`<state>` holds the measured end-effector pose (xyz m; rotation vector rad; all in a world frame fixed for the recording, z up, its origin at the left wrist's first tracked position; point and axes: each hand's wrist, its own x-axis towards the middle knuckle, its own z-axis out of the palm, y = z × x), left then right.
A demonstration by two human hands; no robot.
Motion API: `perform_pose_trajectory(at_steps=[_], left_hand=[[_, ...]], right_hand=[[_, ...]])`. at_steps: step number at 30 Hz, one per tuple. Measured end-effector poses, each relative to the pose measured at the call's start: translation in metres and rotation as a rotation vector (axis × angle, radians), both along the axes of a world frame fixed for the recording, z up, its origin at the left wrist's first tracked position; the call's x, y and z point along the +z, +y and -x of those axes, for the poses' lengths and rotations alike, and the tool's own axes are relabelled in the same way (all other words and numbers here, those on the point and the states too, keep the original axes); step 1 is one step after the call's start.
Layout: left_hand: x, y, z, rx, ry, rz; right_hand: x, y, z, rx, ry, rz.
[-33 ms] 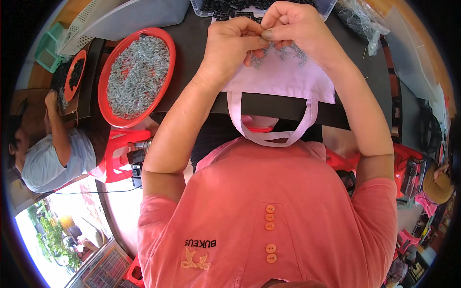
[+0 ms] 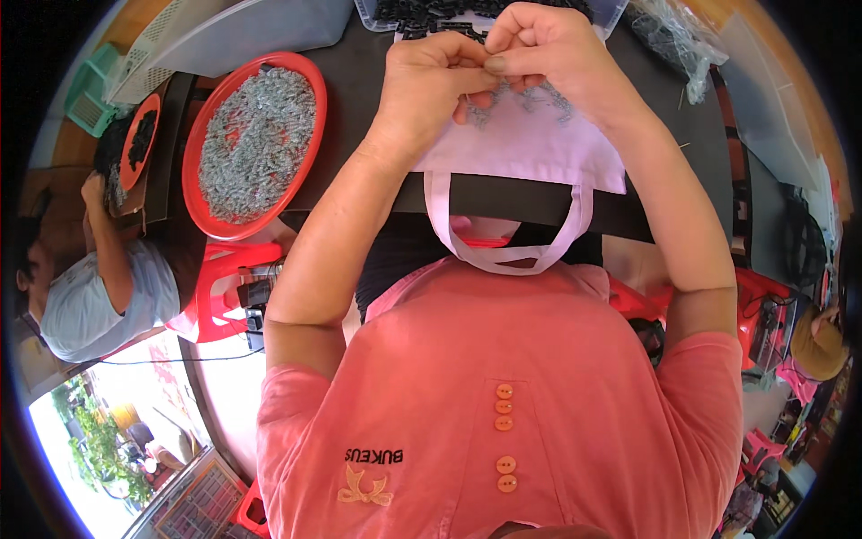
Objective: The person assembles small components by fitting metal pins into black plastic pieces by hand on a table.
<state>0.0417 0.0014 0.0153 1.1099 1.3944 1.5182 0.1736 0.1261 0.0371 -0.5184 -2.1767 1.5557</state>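
My left hand [image 2: 438,74] and my right hand [image 2: 549,52] meet above the far part of the black table. Both are closed in a pinch, thumbs and forefingers close together. What they hold is too small and too hidden by the fingers to name. Beneath them a pale lilac tote bag [image 2: 516,148] lies flat, its handle loop [image 2: 516,260] hanging over the near table edge. A few small grey coil-like pieces [image 2: 558,103] lie on the bag by the fingers. Just beyond my hands, several small black parts [image 2: 440,29] lie on something white.
Left stands a round red tray [image 2: 191,171] heaped with small grey pieces [image 2: 256,144]. A clear bin [image 2: 620,11] with black parts is at the back. Right of it lies a clear plastic bag [image 2: 691,54]. Another person [image 2: 108,278] works at far left beside an orange-red tray [image 2: 154,112].
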Motion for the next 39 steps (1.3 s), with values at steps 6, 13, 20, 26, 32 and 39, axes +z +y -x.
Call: perform_pose_trajectory(at_steps=[6,13,20,26,32,39], left_hand=[[-0.007,0.001,0.012,0.089,-0.173,-0.056],[-0.006,0.007,0.011,0.201,-0.256,-0.07],[-0.007,0.004,0.018,0.273,-0.332,-0.056],[-0.008,0.003,0.025,0.326,-0.375,-0.119],[-0.008,0.002,0.026,0.337,-0.382,-0.094],[-0.006,0.002,0.027,0.335,-0.41,-0.111]], right_hand=[[0.028,0.037,-0.012,-0.323,0.09,-0.015],[-0.022,0.092,-0.034,-0.316,-0.139,-0.708],[-0.022,0.074,-0.026,-0.305,-0.374,-1.062],[-0.007,0.05,-0.01,-0.226,-0.245,-1.05],[-0.013,0.042,0.013,-0.075,-0.325,-1.048],[-0.018,0.045,0.015,-0.074,-0.29,-1.133]])
